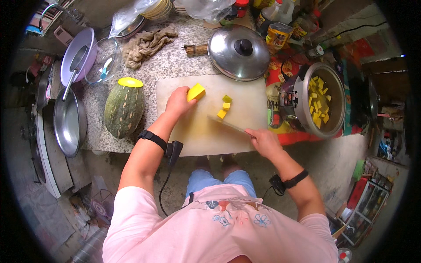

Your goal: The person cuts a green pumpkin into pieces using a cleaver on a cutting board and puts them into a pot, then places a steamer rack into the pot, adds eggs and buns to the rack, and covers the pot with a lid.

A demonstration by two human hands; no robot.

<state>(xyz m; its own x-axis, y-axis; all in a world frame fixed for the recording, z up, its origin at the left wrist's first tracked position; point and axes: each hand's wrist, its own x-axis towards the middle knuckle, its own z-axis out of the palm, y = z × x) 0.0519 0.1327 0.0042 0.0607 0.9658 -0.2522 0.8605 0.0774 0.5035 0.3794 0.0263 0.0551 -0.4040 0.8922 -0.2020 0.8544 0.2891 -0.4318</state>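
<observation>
My left hand (178, 101) holds a yellow block of pumpkin flesh (196, 92) on the left half of a white cutting board (184, 131). In my right hand (265, 142) is a kitchen knife (230, 125), its blade pointing left, low over the board. Just beyond the blade lie a few small cut pumpkin pieces (226, 106) in a short row. A green pumpkin (124, 110) with its top sliced off, showing yellow flesh, rests left of the board. More yellow chunks (317, 105) sit inside a metal pot (342, 98) on the right.
A steel lid (227, 59) touches the board's far edge. Left stand a purple basin (64, 65) with a ladle (70, 80) and a metal bowl (67, 131). A crumpled cloth (144, 46) lies behind. Bottles and jars (269, 18) crowd the back right.
</observation>
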